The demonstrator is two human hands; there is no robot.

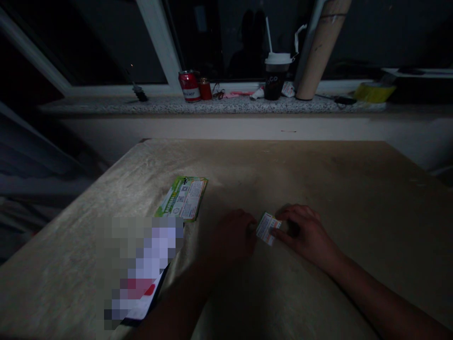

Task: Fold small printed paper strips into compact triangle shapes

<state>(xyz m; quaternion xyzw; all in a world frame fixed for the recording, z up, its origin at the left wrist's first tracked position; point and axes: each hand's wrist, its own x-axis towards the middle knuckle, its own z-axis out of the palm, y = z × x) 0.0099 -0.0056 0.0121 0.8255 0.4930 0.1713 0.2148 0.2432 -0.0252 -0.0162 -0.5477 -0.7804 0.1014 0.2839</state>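
Note:
A small folded leaflet (268,229), white with fine print and orange and green bits, is held above the table between my two hands. My right hand (307,231) pinches its right side, with the thumb over the printed face. At the leaflet's left edge are the curled fingers of my left hand (233,233), closed on that side in deep shadow. To the left, a larger green and white printed leaflet (184,198) lies flat. Nearer me is a phone-like object with a lit screen (152,257), mostly blurred by pixel blocks.
A pale covered table (269,170) reaches to the wall. On the speckled windowsill (233,106) behind it stand a red can (189,87), a small red jar (205,89), a lidded cup with a straw (276,78), a cardboard tube (320,52) and a yellow tape roll (374,92).

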